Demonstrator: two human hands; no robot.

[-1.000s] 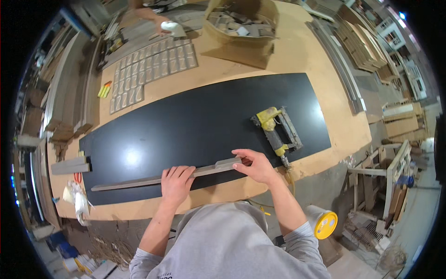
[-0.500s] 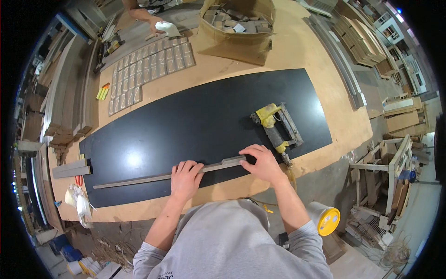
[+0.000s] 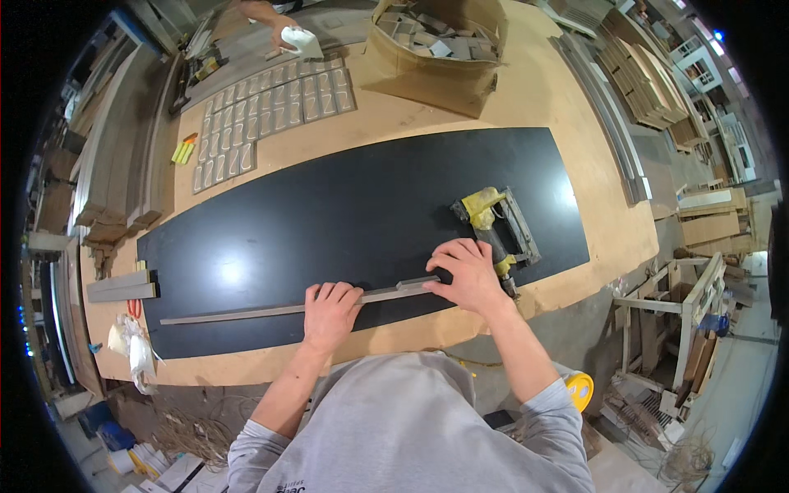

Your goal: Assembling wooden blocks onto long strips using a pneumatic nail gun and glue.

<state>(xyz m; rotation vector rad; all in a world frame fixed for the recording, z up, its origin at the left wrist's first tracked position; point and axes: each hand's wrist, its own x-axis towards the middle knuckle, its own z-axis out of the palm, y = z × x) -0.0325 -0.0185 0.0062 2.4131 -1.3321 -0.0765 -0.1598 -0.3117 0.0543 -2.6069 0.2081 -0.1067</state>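
Note:
A long, thin grey-brown wood strip (image 3: pixel 238 315) lies lengthwise near the close edge of a black panel (image 3: pixel 353 214). My left hand (image 3: pixel 331 315) is closed over the strip around its middle, fingertips on the far side. At the strip's right end sits a short wood block (image 3: pixel 415 284), partly hidden by my right hand (image 3: pixel 467 275). Thumb and curled fingers of that hand grip the block's end. Right beside its knuckles a yellow and black nail gun (image 3: pixel 497 226) rests on the panel, its lower end partly covered by the hand.
Rows of small wood pieces with glue squiggles (image 3: pixel 275 107) lie beyond the panel. A cardboard box (image 3: pixel 427 74) holds offcuts. Across the table another person's hand (image 3: pixel 282 31) holds a white bottle-like thing (image 3: pixel 302 43). Short boards (image 3: pixel 122 287) and a plastic bag (image 3: pixel 131 349) lie left.
The whole view has shifted a little. My right hand has edged toward the nail gun and now overlaps its lower end. My left hand stays on the strip.

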